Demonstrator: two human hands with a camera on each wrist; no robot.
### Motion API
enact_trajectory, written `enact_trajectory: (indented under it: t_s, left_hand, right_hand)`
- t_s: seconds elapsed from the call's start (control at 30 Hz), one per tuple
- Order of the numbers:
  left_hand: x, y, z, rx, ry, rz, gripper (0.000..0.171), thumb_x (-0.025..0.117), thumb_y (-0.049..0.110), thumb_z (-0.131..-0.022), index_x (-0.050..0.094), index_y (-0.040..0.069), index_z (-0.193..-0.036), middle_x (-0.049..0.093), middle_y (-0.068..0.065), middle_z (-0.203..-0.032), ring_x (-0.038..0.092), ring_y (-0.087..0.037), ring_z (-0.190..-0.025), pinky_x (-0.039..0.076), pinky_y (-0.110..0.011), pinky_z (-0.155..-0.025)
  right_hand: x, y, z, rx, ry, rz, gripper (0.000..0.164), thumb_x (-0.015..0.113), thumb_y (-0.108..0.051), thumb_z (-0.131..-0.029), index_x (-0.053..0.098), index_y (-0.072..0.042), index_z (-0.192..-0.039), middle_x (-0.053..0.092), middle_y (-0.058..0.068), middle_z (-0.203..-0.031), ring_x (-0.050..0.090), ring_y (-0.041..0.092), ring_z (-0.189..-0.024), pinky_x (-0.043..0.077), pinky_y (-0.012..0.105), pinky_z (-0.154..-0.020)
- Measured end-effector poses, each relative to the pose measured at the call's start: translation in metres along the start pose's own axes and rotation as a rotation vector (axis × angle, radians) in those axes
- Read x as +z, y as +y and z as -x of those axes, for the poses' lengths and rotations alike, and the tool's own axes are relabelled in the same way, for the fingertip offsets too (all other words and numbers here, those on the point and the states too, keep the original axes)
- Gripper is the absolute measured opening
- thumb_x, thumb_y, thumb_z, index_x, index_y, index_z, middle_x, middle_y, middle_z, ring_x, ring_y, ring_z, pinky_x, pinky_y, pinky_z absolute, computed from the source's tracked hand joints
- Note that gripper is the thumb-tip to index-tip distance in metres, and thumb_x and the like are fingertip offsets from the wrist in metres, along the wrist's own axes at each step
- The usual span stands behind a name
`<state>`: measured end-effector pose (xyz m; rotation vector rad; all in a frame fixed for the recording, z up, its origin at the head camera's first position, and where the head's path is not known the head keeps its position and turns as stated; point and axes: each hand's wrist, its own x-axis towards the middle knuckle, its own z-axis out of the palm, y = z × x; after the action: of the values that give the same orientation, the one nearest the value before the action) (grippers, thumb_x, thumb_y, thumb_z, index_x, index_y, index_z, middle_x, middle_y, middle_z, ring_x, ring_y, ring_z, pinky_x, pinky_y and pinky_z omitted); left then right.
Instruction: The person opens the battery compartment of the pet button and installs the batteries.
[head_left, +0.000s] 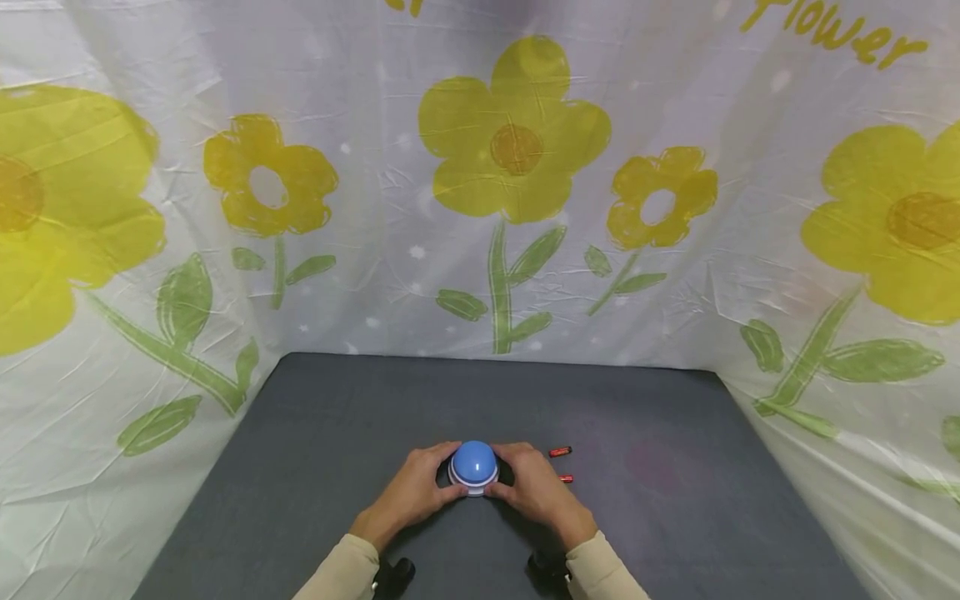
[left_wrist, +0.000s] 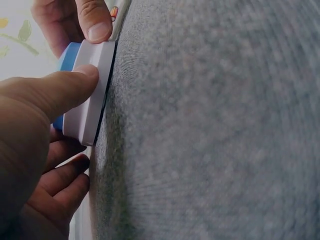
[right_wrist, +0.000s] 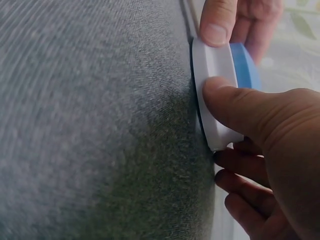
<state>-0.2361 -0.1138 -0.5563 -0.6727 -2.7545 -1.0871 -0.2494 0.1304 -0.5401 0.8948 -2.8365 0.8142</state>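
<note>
A round push button (head_left: 474, 463) with a blue dome and a white base sits dome-up on the dark grey table. My left hand (head_left: 420, 482) grips its left side, thumb on the near edge and fingers round the far side. From the right, my right hand (head_left: 534, 483) holds it the same way. In the left wrist view, the thumb presses the white base (left_wrist: 92, 107), which stands at the cloth surface. The right wrist view shows the other thumb on the white rim (right_wrist: 212, 60). The underside of the button is hidden.
Two small red batteries (head_left: 560, 452) lie just right of my right hand, the nearer one (head_left: 567, 478) partly hidden by it. The dark grey tabletop (head_left: 337, 408) reaches back to white curtains (head_left: 375, 275) printed with yellow flowers, which surround it on three sides.
</note>
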Motion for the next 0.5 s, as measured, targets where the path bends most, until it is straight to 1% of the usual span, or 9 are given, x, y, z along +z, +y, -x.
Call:
enact_trajectory:
  t_s: [0.23,0.3,0.43,0.5]
  left_hand:
    - [0.0016,-0.0031,0.0030,0.052,0.046,0.011,0.066,0.095,0.019,-0.085,0.068,-0.006,-0.139,0.075,-0.022,-0.135,0.073,-0.039,-0.126,0.059,-0.059,-0.110]
    - [0.0007,-0.0031,0.0036,0.050,0.053,0.022,0.066,0.095,0.019,-0.084,0.068,-0.006,-0.139,0.076,-0.022,-0.134,0.074,-0.039,-0.125,0.059,-0.059,-0.109]
    - [-0.0039,-0.0003,0.0032,-0.006,0.053,0.062,0.067,0.095,0.018,-0.084,0.068,-0.003,-0.142,0.075,-0.020,-0.137,0.073,-0.035,-0.129,0.058,-0.057,-0.113]
    - [-0.0068,0.0018,0.0029,-0.027,0.065,0.074,0.067,0.095,0.018,-0.084,0.068,-0.002,-0.143,0.075,-0.020,-0.138,0.072,-0.035,-0.130,0.057,-0.057,-0.115]
  right_hand:
    - [0.0004,-0.0029,0.0020,0.009,0.009,0.000,0.057,0.091,-0.020,-0.090,0.070,0.001,-0.139,0.075,0.015,-0.135,0.068,0.034,-0.131,0.056,0.056,-0.114]
    - [-0.0003,-0.0047,0.0029,0.011,0.014,-0.018,0.058,0.090,-0.019,-0.090,0.070,0.001,-0.140,0.075,0.015,-0.136,0.068,0.035,-0.131,0.056,0.056,-0.115]
    - [-0.0024,-0.0081,0.0038,0.008,0.033,-0.039,0.059,0.090,-0.020,-0.090,0.069,-0.001,-0.142,0.074,0.015,-0.138,0.068,0.034,-0.131,0.056,0.057,-0.114]
    - [-0.0035,-0.0098,0.0036,0.008,0.045,-0.053,0.059,0.090,-0.020,-0.091,0.068,-0.002,-0.143,0.074,0.015,-0.139,0.068,0.034,-0.132,0.056,0.057,-0.115]
